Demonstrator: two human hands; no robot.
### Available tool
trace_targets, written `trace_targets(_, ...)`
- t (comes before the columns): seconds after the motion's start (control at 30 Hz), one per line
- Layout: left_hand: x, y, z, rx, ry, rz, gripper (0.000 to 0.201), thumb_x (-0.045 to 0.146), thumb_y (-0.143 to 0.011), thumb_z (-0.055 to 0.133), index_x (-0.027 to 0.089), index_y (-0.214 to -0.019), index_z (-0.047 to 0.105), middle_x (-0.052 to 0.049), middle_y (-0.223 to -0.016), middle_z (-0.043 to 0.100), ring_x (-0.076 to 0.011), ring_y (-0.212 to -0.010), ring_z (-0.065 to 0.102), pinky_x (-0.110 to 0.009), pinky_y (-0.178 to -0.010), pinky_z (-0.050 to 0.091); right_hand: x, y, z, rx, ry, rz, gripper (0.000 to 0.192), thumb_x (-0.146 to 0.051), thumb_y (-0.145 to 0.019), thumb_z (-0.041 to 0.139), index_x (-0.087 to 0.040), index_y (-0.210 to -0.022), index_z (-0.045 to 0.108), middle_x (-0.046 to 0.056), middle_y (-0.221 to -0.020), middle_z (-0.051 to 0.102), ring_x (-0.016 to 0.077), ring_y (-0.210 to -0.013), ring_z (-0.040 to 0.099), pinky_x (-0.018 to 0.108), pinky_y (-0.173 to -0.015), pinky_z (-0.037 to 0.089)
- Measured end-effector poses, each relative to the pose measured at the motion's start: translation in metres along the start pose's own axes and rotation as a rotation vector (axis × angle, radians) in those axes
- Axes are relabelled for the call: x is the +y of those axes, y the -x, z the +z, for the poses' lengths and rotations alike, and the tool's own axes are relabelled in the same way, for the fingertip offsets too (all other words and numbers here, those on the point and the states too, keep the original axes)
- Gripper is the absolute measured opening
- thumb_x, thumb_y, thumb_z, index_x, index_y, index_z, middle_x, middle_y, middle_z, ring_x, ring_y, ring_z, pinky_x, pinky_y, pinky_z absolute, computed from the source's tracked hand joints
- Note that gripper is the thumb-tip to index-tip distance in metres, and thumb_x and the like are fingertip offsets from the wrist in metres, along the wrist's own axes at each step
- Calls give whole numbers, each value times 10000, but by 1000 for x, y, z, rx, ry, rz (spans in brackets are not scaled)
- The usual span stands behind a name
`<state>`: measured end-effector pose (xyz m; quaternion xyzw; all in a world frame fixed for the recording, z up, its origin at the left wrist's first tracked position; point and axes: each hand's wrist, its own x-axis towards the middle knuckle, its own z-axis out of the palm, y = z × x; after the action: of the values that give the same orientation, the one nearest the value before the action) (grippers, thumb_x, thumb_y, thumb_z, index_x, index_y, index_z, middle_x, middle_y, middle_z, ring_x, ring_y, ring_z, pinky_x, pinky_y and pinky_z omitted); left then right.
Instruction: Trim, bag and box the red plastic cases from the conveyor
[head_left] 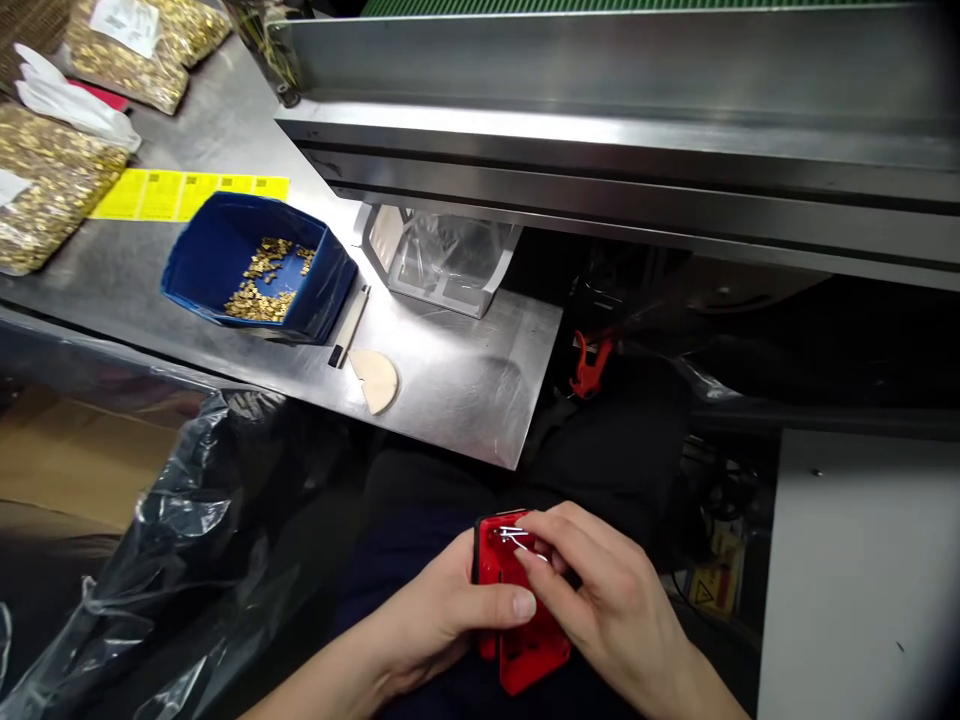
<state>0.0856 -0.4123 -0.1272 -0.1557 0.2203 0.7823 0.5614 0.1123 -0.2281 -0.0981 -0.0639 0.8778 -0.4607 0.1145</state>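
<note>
Red plastic part [517, 610], one only, sat low at six o'clock over my lap, my left hand [442, 620] clamped round it while my right hand [600, 590] pinched a small wire clip [514, 537] on its top. I judged the clip could spring loose and drop. At ten o'clock on the tabletop [450, 380]: one blue bin [225, 250], three bags of brass bits [45, 190].

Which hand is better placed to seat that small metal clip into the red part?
Right. The right hand already has fingertips on the metal clip atop the red plastic part, while the left hand grips that part from the side, steadying it.
</note>
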Motion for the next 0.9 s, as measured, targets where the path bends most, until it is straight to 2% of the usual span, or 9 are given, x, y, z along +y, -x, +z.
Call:
trace_targets(0.13,-3,-1,0,33,-40,-12,426,250,-798,873,155,-1160,668,-72,-1053,656,-210,-993,646,-340,-955,477,5,3,2,-3,36,-25,226,-183,-1008,580,-238,-1224,616,34,-965,687,179,-820,647,314,-739,540)
trace_targets(0.4,-4,-2,2,53,-73,-5,358,259,-797,871,153,-1074,670,-57,-990,663,-220,-988,651,-328,-931,483,8,8,6,-20,48,-32,216,-171,-1019,550,-236,-1215,615,48,-967,686,194,-818,638,334,-747,526)
trace_targets(0.57,-7,-4,0,68,-47,-8,382,271,-818,858,155,-1137,681,-86,-1080,684,-229,-1031,654,-341,-952,488,11,2,1,-87,30,14,215,-199,-1045,490,-219,-1190,647,56,-945,674,200,-830,640,344,-748,520)
trace_targets(0.67,-8,-5,-3,59,-30,-24,403,264,-792,878,144,-1126,687,-95,-1052,690,-225,-979,666,-321,-887,514,16,-5,-6,-145,-94,97,174,-275,-1039,538,-241,-1080,704,35,-903,677,185,-797,645,316,-712,521)
trace_targets(0.77,-6,-4,-5,54,-22,-33,425,259,-777,886,138,-1133,687,-87,-1008,694,-201,-906,671,-298,-836,528,22,-6,-13,-40,-184,189,125,-303,-1008,604,-259,-1014,721,18,-901,697,172,-787,655,290,-712,533)
trace_targets(0.83,-5,-3,-5,53,-11,-31,443,259,-782,880,139,-1162,686,-94,-1024,701,-207,-922,677,-315,-860,538,24,-4,-15,32,-168,186,105,-283,-997,619,-256,-1042,710,23,-923,699,170,-785,649,292,-716,540)
trace_targets(0.9,-4,-3,-5,41,-8,-27,461,254,-781,877,143,-1186,686,-106,-1053,711,-225,-968,685,-335,-891,541,22,0,-13,4,-144,143,125,-255,-996,617,-254,-1099,688,36,-968,700,174,-802,645,302,-729,548)
